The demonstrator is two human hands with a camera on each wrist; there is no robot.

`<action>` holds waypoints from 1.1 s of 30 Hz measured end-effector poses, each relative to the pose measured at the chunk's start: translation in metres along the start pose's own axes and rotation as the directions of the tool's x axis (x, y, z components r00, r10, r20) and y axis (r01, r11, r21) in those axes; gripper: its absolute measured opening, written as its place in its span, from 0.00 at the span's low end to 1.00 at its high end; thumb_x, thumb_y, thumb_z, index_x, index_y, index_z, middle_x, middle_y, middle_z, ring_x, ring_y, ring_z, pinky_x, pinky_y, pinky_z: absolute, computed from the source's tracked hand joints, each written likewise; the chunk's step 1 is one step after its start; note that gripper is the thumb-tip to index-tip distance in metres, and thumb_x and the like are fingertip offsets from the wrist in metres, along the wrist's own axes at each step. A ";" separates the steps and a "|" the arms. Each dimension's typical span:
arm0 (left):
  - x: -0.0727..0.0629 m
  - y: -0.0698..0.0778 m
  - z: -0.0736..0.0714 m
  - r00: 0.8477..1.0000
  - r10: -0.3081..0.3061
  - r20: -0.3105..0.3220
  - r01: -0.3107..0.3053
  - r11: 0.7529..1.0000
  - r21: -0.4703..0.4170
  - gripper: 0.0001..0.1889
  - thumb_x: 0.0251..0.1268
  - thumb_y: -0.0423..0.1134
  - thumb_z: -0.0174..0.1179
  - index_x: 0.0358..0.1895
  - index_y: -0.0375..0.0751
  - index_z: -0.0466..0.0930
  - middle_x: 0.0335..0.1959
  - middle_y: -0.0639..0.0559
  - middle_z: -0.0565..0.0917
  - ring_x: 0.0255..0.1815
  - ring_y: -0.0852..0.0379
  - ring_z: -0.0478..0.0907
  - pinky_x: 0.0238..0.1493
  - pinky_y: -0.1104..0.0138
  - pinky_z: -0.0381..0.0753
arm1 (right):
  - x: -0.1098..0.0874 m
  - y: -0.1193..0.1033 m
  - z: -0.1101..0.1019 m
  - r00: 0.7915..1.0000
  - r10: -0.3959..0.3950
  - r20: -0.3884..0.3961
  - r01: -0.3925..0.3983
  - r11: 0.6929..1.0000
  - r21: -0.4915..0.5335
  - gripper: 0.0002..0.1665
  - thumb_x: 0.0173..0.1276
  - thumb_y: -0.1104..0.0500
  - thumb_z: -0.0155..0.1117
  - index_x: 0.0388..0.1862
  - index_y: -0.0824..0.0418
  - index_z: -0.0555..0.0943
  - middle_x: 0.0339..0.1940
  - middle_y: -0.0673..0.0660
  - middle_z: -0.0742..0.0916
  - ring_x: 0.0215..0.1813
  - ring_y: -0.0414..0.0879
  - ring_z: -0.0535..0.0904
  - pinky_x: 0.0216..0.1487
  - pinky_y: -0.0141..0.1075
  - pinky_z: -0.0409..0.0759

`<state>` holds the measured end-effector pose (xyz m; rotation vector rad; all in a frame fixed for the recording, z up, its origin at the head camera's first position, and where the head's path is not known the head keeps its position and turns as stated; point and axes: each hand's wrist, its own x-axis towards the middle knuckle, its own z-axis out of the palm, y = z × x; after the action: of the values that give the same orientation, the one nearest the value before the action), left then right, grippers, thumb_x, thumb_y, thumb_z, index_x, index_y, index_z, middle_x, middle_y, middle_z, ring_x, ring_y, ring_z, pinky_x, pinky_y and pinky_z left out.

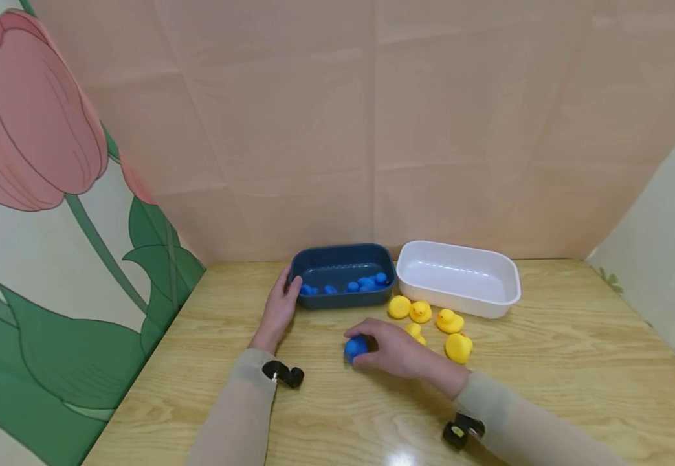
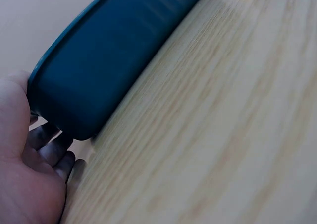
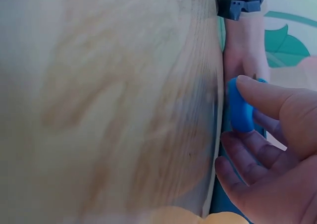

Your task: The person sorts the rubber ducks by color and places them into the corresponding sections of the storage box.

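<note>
Right hand (image 1: pixel 392 349) first: we find thumb and forefinger pinching a small, rounded blue toy duck (image 1: pixel 355 349), glossy plastic by its look, from opposite sides; the right wrist view shows the lower fingers apart and loosely bent, lending it little, so we judge the toy light enough for a pinch. It sits out from the near long edge of a dark blue rectangular plastic tray (image 1: pixel 345 299); whether it touches the wood, we cannot tell. Left hand (image 1: pixel 279 307): thumb hooked over the tray's rim by its near left corner, fingers bent along the outside of that end, a hold we read as steadying, since the tray rests on the table. Inside the tray we note several small glossy blue plastic toys (image 1: pixel 366 283), mostly strung along its near edge. Just beside its right end stands a white rectangular plastic tray (image 1: pixel 459 303) with rounded corners; both sit near the far edge of the pale wood-grain table (image 1: pixel 547 336), leaving the nearer surface, we suppose, for handling. Off the white tray's near left corner we count five yellow plastic toy ducks (image 1: pixel 450 321), one partly behind the right hand; their loose, uneven facing suggests no careful setting. Beyond the far edge hangs a creased pinkish-beige sheet (image 1: pixel 290 129).
</note>
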<state>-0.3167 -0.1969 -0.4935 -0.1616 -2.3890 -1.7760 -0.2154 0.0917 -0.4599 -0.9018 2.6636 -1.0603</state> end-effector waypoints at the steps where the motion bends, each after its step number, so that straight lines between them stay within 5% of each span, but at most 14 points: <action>1: 0.000 0.000 0.000 1.000 -0.001 0.000 0.001 1.000 -0.001 0.34 0.93 0.51 0.50 0.92 0.49 0.53 0.90 0.46 0.58 0.89 0.43 0.55 0.87 0.48 0.57 | 0.000 0.000 -0.001 1.000 0.003 -0.011 -0.002 1.000 0.006 0.25 0.76 0.53 0.79 0.68 0.55 0.87 0.63 0.50 0.88 0.61 0.48 0.82 0.68 0.54 0.83; 8: 0.000 0.002 0.000 1.000 0.004 0.004 -0.004 1.000 -0.015 0.34 0.93 0.51 0.50 0.92 0.51 0.53 0.90 0.47 0.58 0.89 0.44 0.55 0.87 0.49 0.58 | 0.000 -0.007 -0.011 0.996 0.039 -0.086 -0.037 0.999 0.028 0.22 0.76 0.50 0.79 0.65 0.49 0.88 0.60 0.46 0.88 0.60 0.46 0.82 0.67 0.54 0.84; 22: -0.001 0.003 -0.001 1.000 0.013 0.016 -0.012 1.000 -0.017 0.35 0.93 0.55 0.50 0.92 0.51 0.53 0.90 0.48 0.58 0.90 0.45 0.54 0.87 0.49 0.57 | 0.006 -0.019 -0.057 0.962 -0.022 -0.273 0.025 1.000 0.009 0.24 0.72 0.54 0.82 0.64 0.57 0.89 0.52 0.51 0.89 0.54 0.54 0.85 0.61 0.55 0.86; 33: 0.001 0.000 0.000 1.000 0.020 0.007 -0.020 1.000 -0.013 0.34 0.93 0.50 0.50 0.92 0.48 0.54 0.90 0.46 0.59 0.89 0.44 0.55 0.87 0.48 0.57 | 0.016 -0.024 -0.091 0.951 0.038 -0.305 -0.025 0.999 0.046 0.24 0.76 0.51 0.79 0.66 0.57 0.87 0.51 0.52 0.88 0.55 0.52 0.86 0.59 0.50 0.85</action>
<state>-0.3173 -0.1967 -0.4930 -0.1936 -2.3723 -1.7857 -0.2469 0.1215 -0.3751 -0.7355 2.8754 -1.3420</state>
